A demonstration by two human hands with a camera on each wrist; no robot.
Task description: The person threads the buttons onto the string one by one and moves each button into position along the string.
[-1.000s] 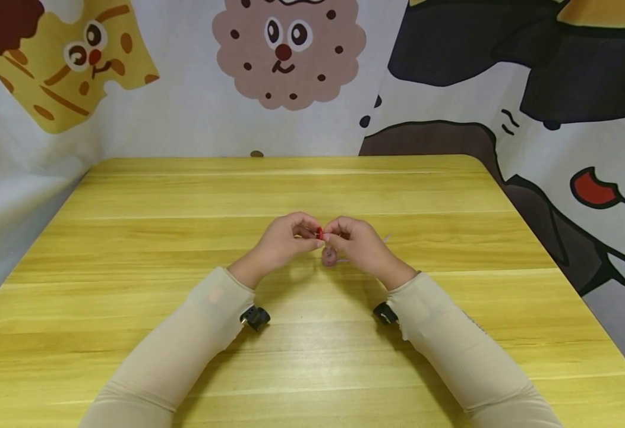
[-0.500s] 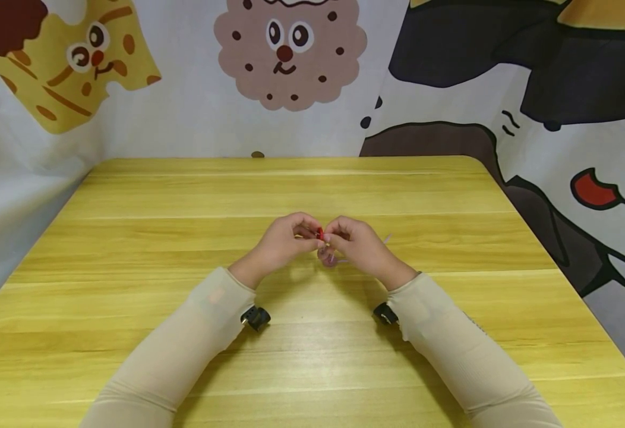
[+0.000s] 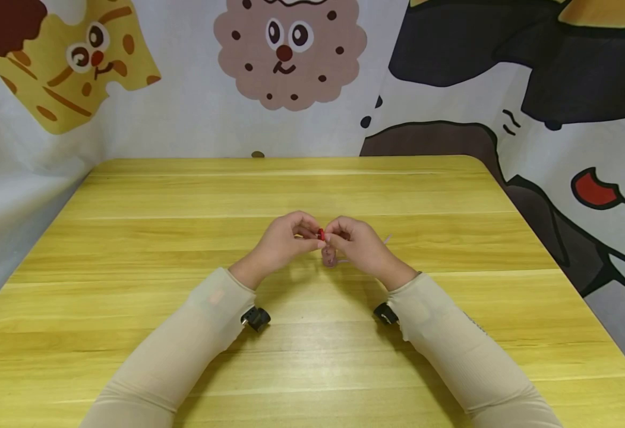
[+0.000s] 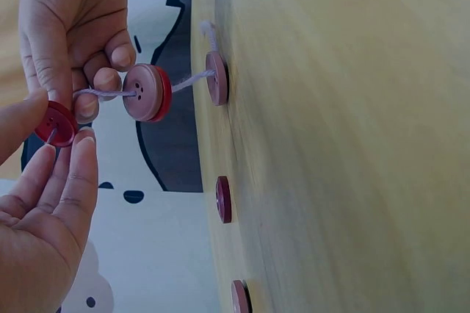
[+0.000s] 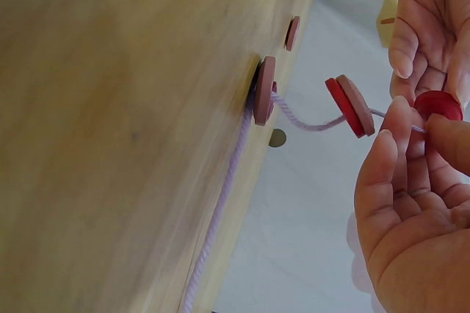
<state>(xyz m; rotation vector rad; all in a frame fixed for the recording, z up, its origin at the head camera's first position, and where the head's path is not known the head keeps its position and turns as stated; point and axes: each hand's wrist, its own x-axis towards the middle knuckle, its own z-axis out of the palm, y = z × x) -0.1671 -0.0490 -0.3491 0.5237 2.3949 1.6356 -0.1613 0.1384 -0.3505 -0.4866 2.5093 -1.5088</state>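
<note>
My left hand [image 3: 284, 236] pinches a round red button [image 4: 56, 123] between thumb and fingertips, with a bit of cord showing at its hole. Close against it, my right hand [image 3: 359, 241] pinches the lilac cord [image 5: 312, 126] between thumb and index finger. A pinkish-brown button [image 4: 143, 92] and another red button [image 4: 164, 95] hang face to face on this cord, below the fingers. Further along, the cord runs through a brownish-pink button [image 5: 264, 91] on the tabletop, and its tail trails off across the wood. The exact cord end is hidden by the fingers.
Two loose buttons, a dark red one [image 4: 224, 199] and a pinkish one [image 4: 240, 297], lie on the wooden table [image 3: 312, 356]. A printed cartoon cloth [image 3: 184, 89] hangs behind the far edge.
Both hands stay nearly in place. The buttons hanging on the cord have swung slightly left and back right, and the held red button has tilted a little.
</note>
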